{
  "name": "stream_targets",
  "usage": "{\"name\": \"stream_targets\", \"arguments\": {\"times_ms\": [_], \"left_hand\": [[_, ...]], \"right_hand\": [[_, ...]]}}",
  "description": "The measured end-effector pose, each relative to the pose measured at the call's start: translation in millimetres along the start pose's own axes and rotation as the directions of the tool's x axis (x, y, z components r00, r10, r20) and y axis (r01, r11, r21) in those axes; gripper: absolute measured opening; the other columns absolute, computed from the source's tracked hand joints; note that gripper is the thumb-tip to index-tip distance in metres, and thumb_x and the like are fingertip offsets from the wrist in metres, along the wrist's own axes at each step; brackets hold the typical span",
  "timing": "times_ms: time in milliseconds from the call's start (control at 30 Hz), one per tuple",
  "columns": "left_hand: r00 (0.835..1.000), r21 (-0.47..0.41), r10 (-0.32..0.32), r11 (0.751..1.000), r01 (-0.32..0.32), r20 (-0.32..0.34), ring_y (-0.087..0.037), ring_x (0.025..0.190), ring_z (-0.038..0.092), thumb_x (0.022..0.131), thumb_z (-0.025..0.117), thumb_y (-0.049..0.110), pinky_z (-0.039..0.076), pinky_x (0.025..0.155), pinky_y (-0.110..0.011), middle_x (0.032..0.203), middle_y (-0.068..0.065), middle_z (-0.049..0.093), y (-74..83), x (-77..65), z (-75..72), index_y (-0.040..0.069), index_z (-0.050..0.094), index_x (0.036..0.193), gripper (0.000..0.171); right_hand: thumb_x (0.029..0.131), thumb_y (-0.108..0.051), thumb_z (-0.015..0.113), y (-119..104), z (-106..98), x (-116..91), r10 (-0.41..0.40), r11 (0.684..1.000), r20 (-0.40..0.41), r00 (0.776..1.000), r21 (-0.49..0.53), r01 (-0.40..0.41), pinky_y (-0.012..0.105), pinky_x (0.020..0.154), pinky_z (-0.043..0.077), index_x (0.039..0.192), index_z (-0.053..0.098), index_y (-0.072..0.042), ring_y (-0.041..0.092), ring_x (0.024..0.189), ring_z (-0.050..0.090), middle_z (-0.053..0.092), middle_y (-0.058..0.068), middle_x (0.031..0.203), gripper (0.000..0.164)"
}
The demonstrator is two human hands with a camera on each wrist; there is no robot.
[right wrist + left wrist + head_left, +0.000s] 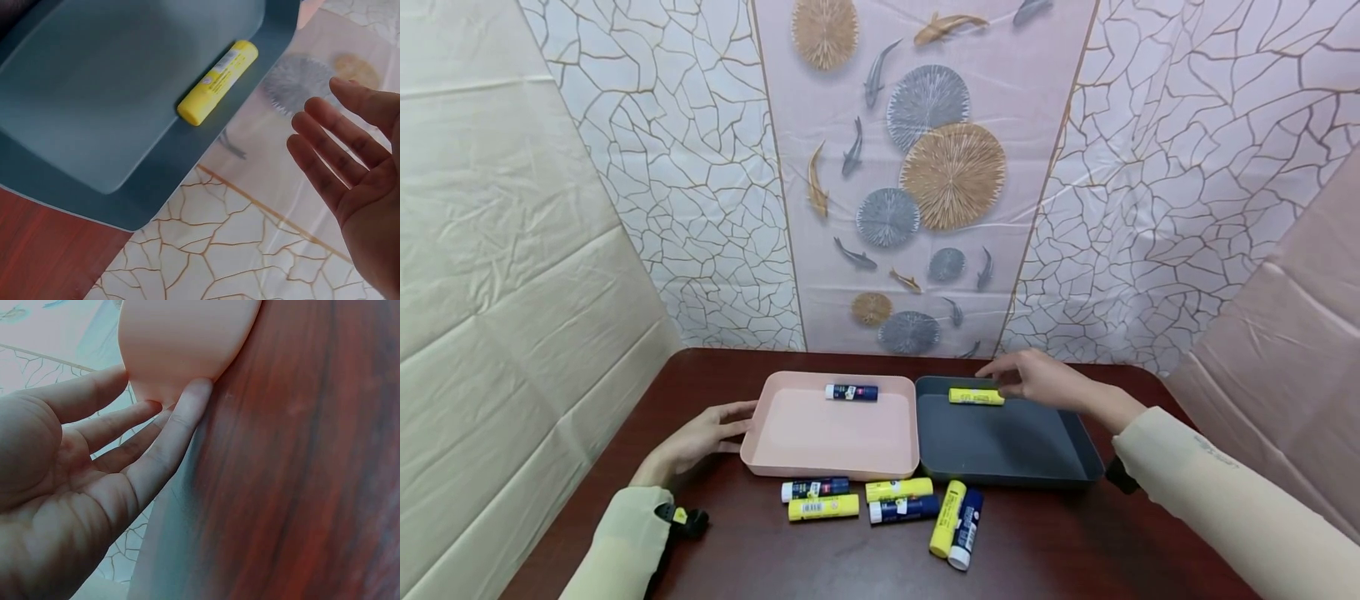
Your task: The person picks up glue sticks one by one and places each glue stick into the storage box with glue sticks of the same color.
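Observation:
My left hand [703,435] touches the left wall of a pink tray [827,450] with its fingertips, the fingers fairly straight. In the left wrist view those fingertips rest against the tray's corner [181,337]. One dark blue glue stick with a white cap [852,392] lies along the pink tray's back. Over the back of the dark grey tray [1000,450] hovers my right hand [1037,379], its fingers loose and holding nothing. A yellow glue stick [219,81] lies by that tray's back wall; the right wrist view shows the hand apart from it.
In front of the trays several more glue sticks lie on the brown table [737,542]: a blue [815,489] and a yellow [823,507], another yellow-and-blue pair at the middle, and a slanted pair [957,525] at right. Patterned cloth [880,167] hangs behind the table.

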State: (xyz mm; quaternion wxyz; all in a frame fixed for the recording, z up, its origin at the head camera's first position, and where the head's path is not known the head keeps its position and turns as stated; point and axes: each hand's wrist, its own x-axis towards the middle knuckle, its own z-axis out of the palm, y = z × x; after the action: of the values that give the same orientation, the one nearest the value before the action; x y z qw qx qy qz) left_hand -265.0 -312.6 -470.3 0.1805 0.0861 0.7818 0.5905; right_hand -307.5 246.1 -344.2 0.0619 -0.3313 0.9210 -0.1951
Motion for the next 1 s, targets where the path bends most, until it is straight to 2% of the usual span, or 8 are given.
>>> {"name": "stream_targets", "arguments": {"times_ms": [167, 300, 467, 600, 800, 1000], "left_hand": [[1.0, -0.005, -0.012, 1.0, 0.012, -0.007, -0.03, 0.125, 0.062, 0.109, 0.056, 0.019, 0.059, 0.096, -0.043, 0.162, -0.029, 0.034, -1.5, 0.0, 0.3, -0.003, 0.032, 0.161, 0.061], [1.0, -0.004, -0.012, 1.0, 0.012, -0.007, -0.03, 0.125, 0.062, 0.109, 0.056, 0.019, 0.059, 0.096, -0.044, 0.162, -0.028, 0.034, -0.7, 0.0, 0.6, -0.002, 0.032, 0.161, 0.061], [1.0, 0.003, -0.015, 1.0, 0.015, -0.013, -0.03, 0.124, 0.062, 0.109, 0.056, 0.019, 0.059, 0.096, -0.044, 0.162, -0.028, 0.034, 0.7, 0.2, 0.7, -0.002, 0.031, 0.161, 0.06], [1.0, 0.004, -0.019, 1.0, 0.019, -0.015, -0.029, 0.123, 0.062, 0.109, 0.055, 0.019, 0.058, 0.096, -0.044, 0.162, -0.028, 0.034, 1.1, 0.5, 0.7, -0.003, 0.031, 0.161, 0.061], [1.0, 0.003, -0.023, 1.0, 0.024, -0.02, -0.029, 0.124, 0.062, 0.109, 0.056, 0.019, 0.059, 0.096, -0.044, 0.162, -0.028, 0.034, 0.2, 0.7, 0.8, -0.002, 0.031, 0.161, 0.061], [0.999, 0.005, -0.027, 1.0, 0.027, -0.023, -0.029, 0.123, 0.062, 0.109, 0.057, 0.02, 0.059, 0.096, -0.043, 0.162, -0.028, 0.034, 0.3, 1.5, 0.9, -0.002, 0.032, 0.161, 0.062]], "right_hand": [[0.095, -0.003, 0.074, -10.7, 0.6, -10.1, -0.03, 0.999, -0.006, 1.0, 0.035, 0.031, 0.043, 0.084, 0.061, 0.129, 0.074, -0.013, 0.027, 0.11, 0.07, 0.072, 0.01, 0.126, 0.036], [0.095, -0.005, 0.075, -19.1, 4.7, -19.5, -0.06, 0.996, -0.015, 0.998, 0.067, 0.061, 0.039, 0.084, 0.061, 0.129, 0.074, -0.014, 0.026, 0.112, 0.069, 0.072, 0.007, 0.126, 0.035], [0.093, -0.001, 0.076, -34.2, 14.9, -27.5, -0.163, 0.983, -0.012, 0.986, 0.083, 0.164, 0.032, 0.084, 0.06, 0.128, 0.074, -0.015, 0.017, 0.105, 0.07, 0.073, 0.004, 0.123, 0.038], [0.094, -0.002, 0.075, -47.3, 21.3, -30.7, -0.218, 0.971, 0.002, 0.976, 0.099, 0.216, 0.037, 0.09, 0.06, 0.13, 0.074, -0.017, 0.016, 0.11, 0.069, 0.072, 0.001, 0.127, 0.039], [0.095, -0.005, 0.075, -64.8, 27.4, -35.7, -0.209, 0.972, 0.033, 0.977, 0.121, 0.203, 0.045, 0.098, 0.057, 0.129, 0.074, -0.024, 0.021, 0.122, 0.065, 0.07, -0.007, 0.129, 0.039], [0.096, -0.005, 0.074, -76.0, 36.7, -47.1, -0.263, 0.96, 0.069, 0.962, 0.124, 0.253, 0.044, 0.095, 0.058, 0.129, 0.073, -0.024, 0.014, 0.117, 0.064, 0.069, -0.009, 0.126, 0.039]]}}
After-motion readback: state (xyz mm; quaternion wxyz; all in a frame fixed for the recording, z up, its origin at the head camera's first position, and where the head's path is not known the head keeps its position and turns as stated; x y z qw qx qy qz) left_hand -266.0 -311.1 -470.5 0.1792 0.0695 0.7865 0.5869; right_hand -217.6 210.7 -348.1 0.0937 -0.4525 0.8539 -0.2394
